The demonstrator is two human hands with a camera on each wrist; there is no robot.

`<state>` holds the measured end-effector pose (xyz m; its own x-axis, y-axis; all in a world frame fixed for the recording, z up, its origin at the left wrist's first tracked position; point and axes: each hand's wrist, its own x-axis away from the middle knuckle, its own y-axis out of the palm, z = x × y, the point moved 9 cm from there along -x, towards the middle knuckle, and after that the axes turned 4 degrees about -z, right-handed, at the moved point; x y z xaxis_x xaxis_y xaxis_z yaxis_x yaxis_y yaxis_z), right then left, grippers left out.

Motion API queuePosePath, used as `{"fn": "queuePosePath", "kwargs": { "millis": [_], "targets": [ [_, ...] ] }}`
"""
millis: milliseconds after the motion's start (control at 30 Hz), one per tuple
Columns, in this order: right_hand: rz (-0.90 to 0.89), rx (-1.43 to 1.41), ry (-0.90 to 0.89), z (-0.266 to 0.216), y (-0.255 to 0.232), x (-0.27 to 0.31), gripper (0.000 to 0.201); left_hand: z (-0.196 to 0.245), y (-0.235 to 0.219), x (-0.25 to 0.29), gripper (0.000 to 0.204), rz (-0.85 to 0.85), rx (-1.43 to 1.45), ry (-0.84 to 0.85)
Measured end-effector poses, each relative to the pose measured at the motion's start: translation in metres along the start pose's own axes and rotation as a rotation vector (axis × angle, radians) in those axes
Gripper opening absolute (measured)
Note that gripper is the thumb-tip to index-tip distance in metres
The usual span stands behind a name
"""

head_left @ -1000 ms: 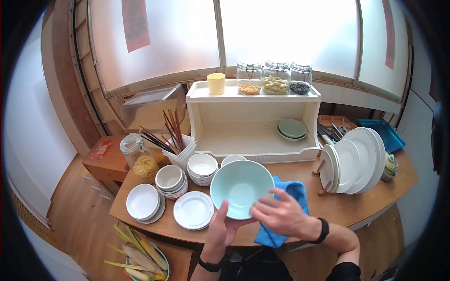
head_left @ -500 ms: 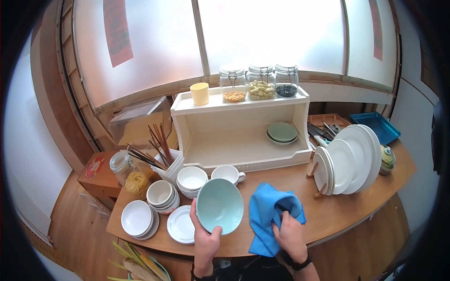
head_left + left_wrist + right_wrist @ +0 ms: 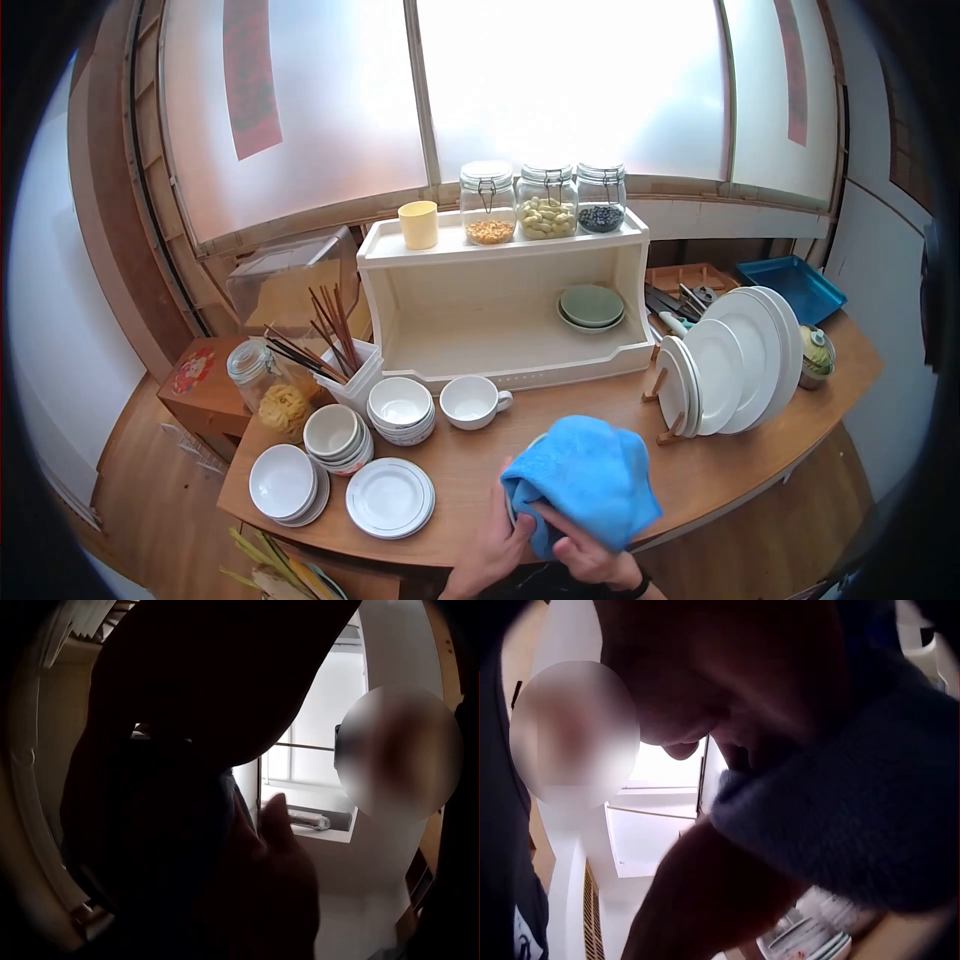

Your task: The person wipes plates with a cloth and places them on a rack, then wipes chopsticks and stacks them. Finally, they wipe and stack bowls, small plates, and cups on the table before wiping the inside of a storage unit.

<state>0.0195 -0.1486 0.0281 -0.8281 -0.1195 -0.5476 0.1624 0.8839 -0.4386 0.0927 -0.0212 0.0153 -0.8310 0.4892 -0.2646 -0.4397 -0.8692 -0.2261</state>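
Observation:
A blue cloth [image 3: 590,470] covers most of the light turquoise bowl [image 3: 538,439], leaving only a thin strip of its rim visible. My left hand [image 3: 494,542] grips the bowl from the left, thumb at its near side. On the other side my right hand [image 3: 594,560] holds the cloth against the bowl, fingers partly tucked under the fabric. The right wrist view has the cloth [image 3: 847,817] large and dark beside the hand. Both wrist views are mostly in shadow.
Left on the table are stacked bowls [image 3: 400,405], plates [image 3: 388,498] and a white cup [image 3: 470,402]. A white shelf [image 3: 480,290] stands behind, bearing glass jars [image 3: 546,205] and a yellow cup [image 3: 418,226]. Upright plates [image 3: 720,360] fill a wooden rack at right.
My right hand has picked the blue cloth up from the table and brought it left over the bowl. The left hand has brought the bowl lower and to the right, under the cloth.

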Motion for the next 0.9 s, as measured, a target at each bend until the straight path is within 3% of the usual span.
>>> {"fn": "queuePosePath", "kwargs": {
  "millis": [133, 200, 333, 467, 533, 600, 667, 833, 900],
  "targets": [
    [-0.054, 0.101, -0.005, 0.003, -0.002, -0.008, 0.036, 0.01, 0.012, -0.001, 0.062, -0.086, 0.016, 0.161],
    [-0.084, 0.147, -0.001, 0.004, 0.0, -0.009, 0.036, 0.01, 0.012, -0.001, 0.065, -0.105, 0.068, 0.108],
    [0.042, 0.494, 0.029, 0.009, -0.007, -0.009, 0.036, 0.029, 0.013, -0.002, 0.071, -0.123, 0.133, 0.05],
    [0.175, 0.648, 0.054, 0.006, -0.016, -0.008, 0.041, 0.01, 0.015, 0.002, 0.071, -0.079, 0.276, -0.013],
    [0.294, 0.54, 0.104, 0.013, -0.026, -0.004, 0.044, 0.008, 0.011, 0.003, 0.07, -0.026, 0.26, 0.004],
    [0.434, 0.314, 0.151, 0.036, -0.038, 0.006, 0.048, 0.008, 0.005, 0.001, 0.077, -0.077, 0.222, -0.032],
    [0.4, 0.322, 0.102, 0.038, -0.044, 0.006, 0.057, 0.008, 0.001, 0.001, 0.081, -0.103, 0.192, -0.035],
    [0.319, -0.151, 0.318, 0.063, -0.027, 0.011, 0.057, 0.002, 0.005, 0.0, 0.078, -0.107, 0.31, 0.038],
    [0.272, -0.089, 0.325, 0.059, -0.027, 0.014, 0.059, 0.013, 0.001, -0.002, 0.081, -0.162, -0.236, 0.255]
  ]
}}
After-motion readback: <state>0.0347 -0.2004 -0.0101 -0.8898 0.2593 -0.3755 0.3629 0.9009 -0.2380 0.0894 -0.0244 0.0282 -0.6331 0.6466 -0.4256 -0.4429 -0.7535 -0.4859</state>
